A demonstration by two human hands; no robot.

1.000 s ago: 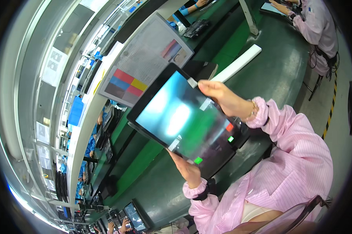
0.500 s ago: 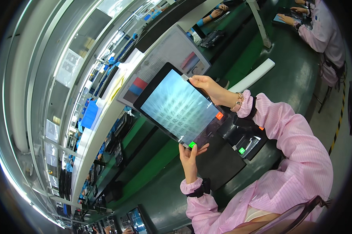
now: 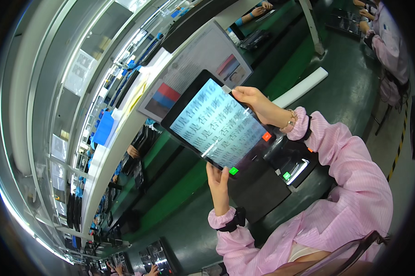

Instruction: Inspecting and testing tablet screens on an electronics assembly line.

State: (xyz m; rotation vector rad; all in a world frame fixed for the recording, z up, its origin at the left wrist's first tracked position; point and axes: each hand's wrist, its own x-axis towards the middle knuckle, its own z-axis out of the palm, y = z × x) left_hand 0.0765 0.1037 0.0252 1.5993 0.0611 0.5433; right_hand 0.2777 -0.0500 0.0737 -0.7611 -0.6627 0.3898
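I hold a black-framed tablet up in both hands, tilted, its lit pale-blue screen filled with rows of dark characters. My right hand grips its upper right side, thumb on the front. At the lower corner, beside a green tab, my left hand pinches the edge; some of its fingers are hidden behind. An orange tab sticks out at the right corner. Under and right of the held tablet, another glossy dark tablet lies on the bench, also with a green tab.
A black mat lies on the green bench. Beyond my right hand rests a white bar. A printed board stands behind the tablet. Farther left hangs a blue bin. A co-worker's pink sleeve shows at upper right.
The tablet has shifted slightly right with both hands. The characters on its screen, blurred before, now look sharp. At upper right, the co-worker's device now lies on the bench.
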